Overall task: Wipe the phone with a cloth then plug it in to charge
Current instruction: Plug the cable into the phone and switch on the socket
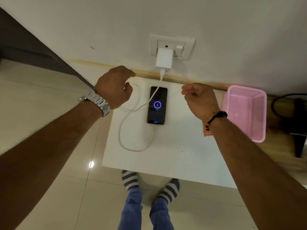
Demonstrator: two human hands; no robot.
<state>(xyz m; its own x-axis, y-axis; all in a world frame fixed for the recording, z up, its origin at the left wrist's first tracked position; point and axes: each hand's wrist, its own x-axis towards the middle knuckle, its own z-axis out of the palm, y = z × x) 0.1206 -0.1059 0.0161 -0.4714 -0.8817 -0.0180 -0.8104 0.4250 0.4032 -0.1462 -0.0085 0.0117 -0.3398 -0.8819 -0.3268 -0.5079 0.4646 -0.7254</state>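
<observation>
A dark phone (157,105) lies face up on the white table (174,155), its screen showing a blue charging ring. A white cable (123,128) loops from the phone's near end across the table and up over the screen to a white charger (164,61) plugged into the wall socket (172,46). My left hand (114,87) hovers left of the phone, fingers loosely curled, holding nothing. My right hand (198,97) hovers to the phone's right with fingers curled in, also holding nothing. No cloth is in view.
A pink perforated plastic basket (247,112) sits at the table's right edge against the wall. Dark cables and a black object (297,113) lie further right. My feet in striped socks (132,180) stand on the tiled floor below the table's near edge.
</observation>
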